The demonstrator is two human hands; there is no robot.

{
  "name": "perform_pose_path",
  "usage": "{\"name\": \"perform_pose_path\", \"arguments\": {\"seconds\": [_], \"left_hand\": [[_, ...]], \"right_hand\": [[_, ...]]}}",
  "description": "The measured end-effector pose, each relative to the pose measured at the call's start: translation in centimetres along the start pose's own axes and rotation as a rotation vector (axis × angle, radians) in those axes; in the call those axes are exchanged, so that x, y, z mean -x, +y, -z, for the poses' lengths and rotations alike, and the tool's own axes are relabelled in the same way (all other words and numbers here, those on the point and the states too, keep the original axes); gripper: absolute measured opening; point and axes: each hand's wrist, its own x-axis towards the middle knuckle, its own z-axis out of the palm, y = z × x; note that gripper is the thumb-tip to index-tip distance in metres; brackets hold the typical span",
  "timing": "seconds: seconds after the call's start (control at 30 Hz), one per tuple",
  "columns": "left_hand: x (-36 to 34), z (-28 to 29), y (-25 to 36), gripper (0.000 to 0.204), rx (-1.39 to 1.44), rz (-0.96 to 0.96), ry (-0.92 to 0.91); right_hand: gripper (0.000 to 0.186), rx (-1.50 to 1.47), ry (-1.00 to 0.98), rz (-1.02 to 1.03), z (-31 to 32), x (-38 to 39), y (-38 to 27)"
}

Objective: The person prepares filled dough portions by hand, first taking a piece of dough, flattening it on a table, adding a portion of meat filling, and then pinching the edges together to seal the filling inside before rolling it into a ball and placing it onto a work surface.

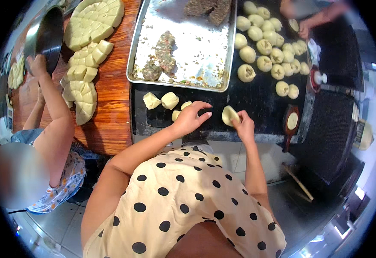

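In my right hand (244,125) is a flattened dough round (228,115), pinched at its right edge and tilted up over the black work surface. My left hand (192,118) hovers to its left, fingers curved and thumb apart, with nothing in between. Several small dough pieces lie by the left hand; two pale lumps, one of them a dough ball (170,100), sit clear of it, and others are partly hidden behind the hand. Beyond my hands stands a metal tray (196,84) with a dark chopped filling (166,51) in clumps and scattered bits.
Filled dough buns (264,63) crowd the right back, where another person's hands (310,26) work. A dark wooden paddle (291,122) lies at the right edge. On the left wooden table are cut dough slabs (94,23); a co-worker there tilts a metal bowl (46,41).
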Motion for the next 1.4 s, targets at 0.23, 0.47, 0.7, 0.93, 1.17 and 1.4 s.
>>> {"name": "perform_pose_path", "arguments": {"seconds": [0.23, 0.47, 0.7, 0.93, 1.17, 1.4], "left_hand": [[-0.4, 4.9, -0.7, 0.065, 1.295, 0.391, -0.330], [1.9, 12.0, -1.5, 0.049, 1.255, 0.368, 0.061], [8.4, 15.3, -3.6, 0.044, 1.209, 0.456, 0.291], [10.0, 16.0, -4.6, 0.045, 1.257, 0.483, 0.412], [6.5, 17.7, -3.8, 0.042, 1.190, 0.428, 0.427], [1.3, 16.7, -2.1, 0.050, 1.446, 0.410, 0.269]], "right_hand": [[0.026, -0.607, -0.466, 0.166, 2.2, -0.1, -14.3], [0.051, -0.028, -0.047, 0.600, -3.3, -14.9, -22.1], [0.078, 0.733, -0.123, 1.134, -9.2, -25.0, -29.0], [0.040, 0.752, -0.310, 1.192, -11.5, -27.3, -29.6], [0.050, 0.487, -0.111, 0.777, -9.0, -27.0, -24.8], [0.063, -0.449, -0.177, 0.302, -4.4, -15.7, -25.4]]}}
